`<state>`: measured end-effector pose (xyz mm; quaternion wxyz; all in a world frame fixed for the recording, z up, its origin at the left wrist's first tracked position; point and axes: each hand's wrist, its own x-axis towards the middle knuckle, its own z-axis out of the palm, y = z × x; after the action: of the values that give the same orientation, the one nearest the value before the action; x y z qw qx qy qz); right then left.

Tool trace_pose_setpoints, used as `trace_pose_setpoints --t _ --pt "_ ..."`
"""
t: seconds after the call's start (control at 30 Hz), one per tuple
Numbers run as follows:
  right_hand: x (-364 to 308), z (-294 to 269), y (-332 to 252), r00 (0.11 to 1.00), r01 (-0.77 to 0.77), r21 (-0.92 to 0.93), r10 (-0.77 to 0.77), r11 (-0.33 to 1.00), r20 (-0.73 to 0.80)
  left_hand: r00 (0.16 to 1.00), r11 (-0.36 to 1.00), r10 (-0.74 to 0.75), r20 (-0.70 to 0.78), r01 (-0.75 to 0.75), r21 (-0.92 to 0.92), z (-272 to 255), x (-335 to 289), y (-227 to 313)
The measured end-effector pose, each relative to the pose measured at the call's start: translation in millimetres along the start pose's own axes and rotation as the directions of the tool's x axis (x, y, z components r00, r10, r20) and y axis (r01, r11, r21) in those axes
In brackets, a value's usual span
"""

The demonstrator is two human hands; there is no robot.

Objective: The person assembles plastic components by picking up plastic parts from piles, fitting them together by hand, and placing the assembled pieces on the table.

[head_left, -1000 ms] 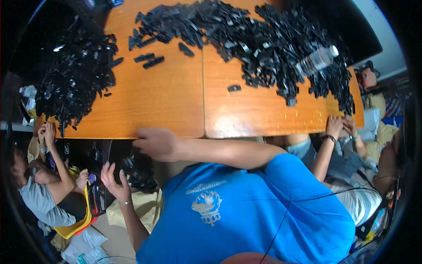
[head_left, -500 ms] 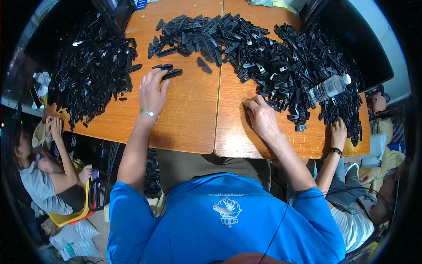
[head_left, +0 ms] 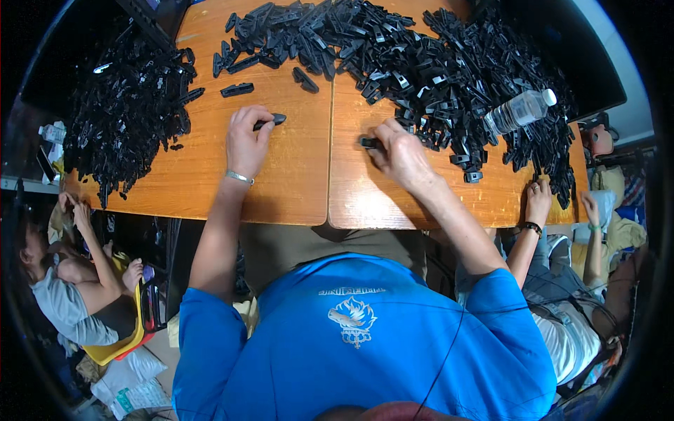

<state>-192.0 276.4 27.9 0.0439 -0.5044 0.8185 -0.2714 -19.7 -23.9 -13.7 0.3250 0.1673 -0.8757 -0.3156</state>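
Observation:
My left hand [head_left: 247, 140], with a metal bracelet at the wrist, is closed on a slim black plastic clip [head_left: 279, 119] whose end sticks out to the right. My right hand [head_left: 401, 153] pinches a small black plastic piece [head_left: 367, 142] above the table, just right of the seam. Its exact kind is partly hidden by the fingers. One loose black clip [head_left: 237, 90] lies beyond my left hand and another [head_left: 305, 80] lies short of the far pile. A large heap of black clips [head_left: 414, 70] spreads beyond my right hand.
A second dark heap [head_left: 126, 119] covers the left of the wooden table [head_left: 281, 189]. A clear plastic bottle [head_left: 521, 112] lies on the right heap. A co-worker's hand [head_left: 538, 200] touches that heap's near edge; another person [head_left: 77, 281] sits at left beside a yellow container [head_left: 130, 344].
My left hand has lifted one clip from beside another and shifted right. My right hand has left the heap's edge and moved left with a small black piece. The view has shifted slightly.

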Motion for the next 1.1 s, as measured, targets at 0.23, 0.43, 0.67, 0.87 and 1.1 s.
trace_pose_setpoints --t 0.23,0.43,0.67,0.87,1.1 --pt "9 40 -40 0.999 -0.044 0.362 0.043 0.931 0.012 0.995 0.971 0.061 0.081 -0.078 0.225 -15 -29 24" --pt "4 35 -50 1.0 0.008 0.146 -0.006 0.989 -0.014 0.976 0.982 -0.087 0.198 0.051 0.18 -22 -46 57" --pt "1 20 -50 0.993 -0.019 -0.14 0.035 0.99 0.116 0.958 0.89 0.191 0.211 -0.26 0.375 -33 -31 58" --pt "13 22 -64 0.996 0.045 -0.067 -0.04 0.997 0.079 0.924 0.906 0.086 0.373 -0.228 0.356 -41 -38 66" --pt "31 69 -81 0.995 0.091 0.158 -0.084 0.983 -0.049 0.957 0.959 0.106 0.271 -0.17 0.227 -37 -58 60"
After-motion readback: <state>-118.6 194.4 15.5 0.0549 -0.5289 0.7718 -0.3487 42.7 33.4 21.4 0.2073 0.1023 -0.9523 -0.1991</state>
